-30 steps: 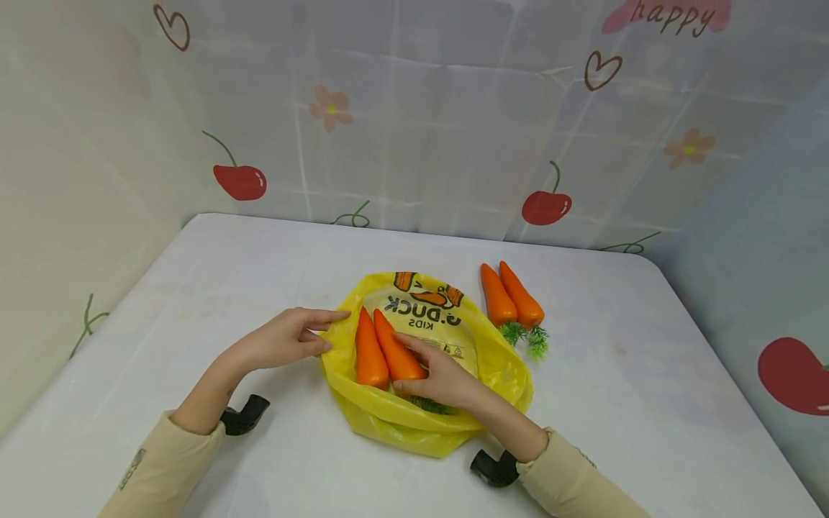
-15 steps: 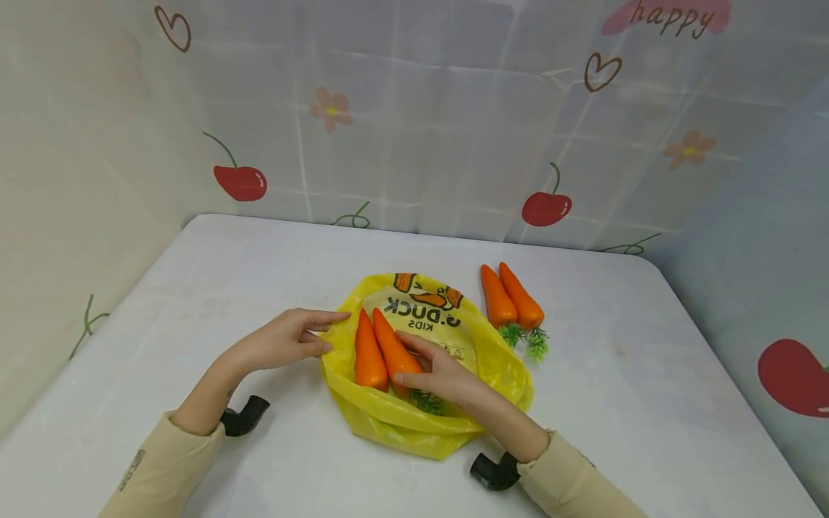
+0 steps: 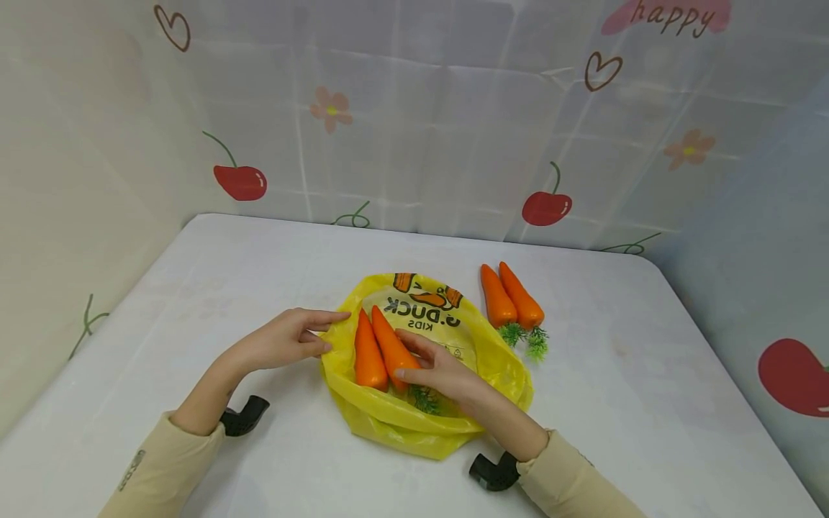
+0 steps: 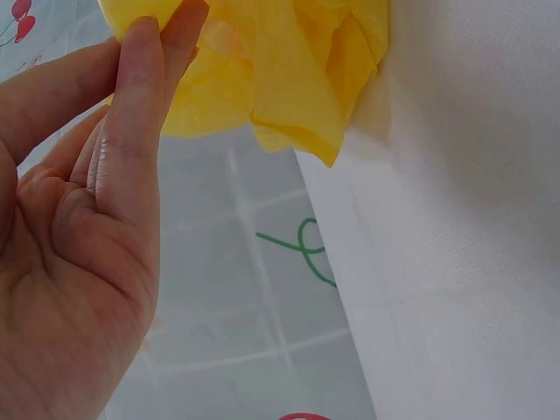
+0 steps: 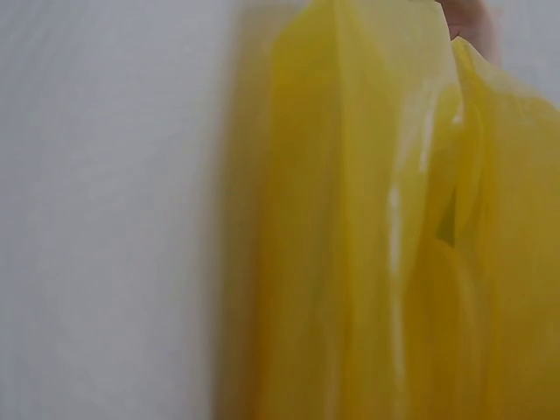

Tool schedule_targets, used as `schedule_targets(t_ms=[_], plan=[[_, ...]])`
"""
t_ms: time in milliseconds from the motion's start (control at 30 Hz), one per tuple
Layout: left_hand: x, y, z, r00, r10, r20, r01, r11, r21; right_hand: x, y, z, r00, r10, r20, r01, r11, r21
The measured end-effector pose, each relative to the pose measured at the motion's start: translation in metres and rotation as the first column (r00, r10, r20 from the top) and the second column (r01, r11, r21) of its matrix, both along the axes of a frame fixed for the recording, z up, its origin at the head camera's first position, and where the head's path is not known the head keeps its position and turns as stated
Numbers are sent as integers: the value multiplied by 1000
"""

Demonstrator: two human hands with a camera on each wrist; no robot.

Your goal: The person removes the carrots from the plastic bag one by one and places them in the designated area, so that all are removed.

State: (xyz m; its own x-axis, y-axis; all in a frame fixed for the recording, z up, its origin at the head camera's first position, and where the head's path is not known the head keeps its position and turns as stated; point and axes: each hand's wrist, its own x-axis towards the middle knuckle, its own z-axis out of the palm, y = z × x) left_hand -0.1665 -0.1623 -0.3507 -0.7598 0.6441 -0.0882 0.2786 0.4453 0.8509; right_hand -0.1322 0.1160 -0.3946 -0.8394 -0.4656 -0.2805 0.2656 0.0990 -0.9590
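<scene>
A yellow plastic bag (image 3: pixel 382 427) lies with its mouth wide open and a duck print inside. Two orange carrots with pointed tips lie side by side in it, the left carrot (image 3: pixel 369 358) untouched. My right hand (image 3: pixel 447 374) reaches into the bag and grips the right carrot (image 3: pixel 391 344), thumb on its near side; green leaves (image 3: pixel 424 400) show below. At the bag's left rim, my left hand (image 3: pixel 285 338) pinches the plastic, also seen in the left wrist view with fingertips on the yellow bag (image 4: pixel 297 87). In the right wrist view the bag (image 5: pixel 376 219) hides most of the right hand.
Two more carrots (image 3: pixel 508 298) with green leafy tops lie on the white table (image 3: pixel 615 403), right of the bag and behind it. A printed curtain (image 3: pixel 414 129) hangs behind the table. Black wrist devices (image 3: pixel 245 416) sit at both sleeve cuffs.
My right hand's thumb has shifted up along the right carrot, which has moved slightly up and left. More of the green leaves show. The left hand has stayed at the rim.
</scene>
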Motion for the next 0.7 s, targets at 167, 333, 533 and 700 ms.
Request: schedule_targets(t_ms=[167,333,533,700], plan=[[0,-1,0,1000,2,-3,-2,1000,0,-2,1,-2,1000,-6,18,7,998,-56],[0,0,0,1000,5,11,-5,1000,6,-3,1,0,999,-17,43,21,995,-95],[-1,-1,-1,1000,3,27,-3,1000,18,-4,1,3,996,-21,81,33,988,-151],[-1,-1,-1,1000,1,31,-2,1000,21,-4,2,3,995,-25,97,41,984,-172]])
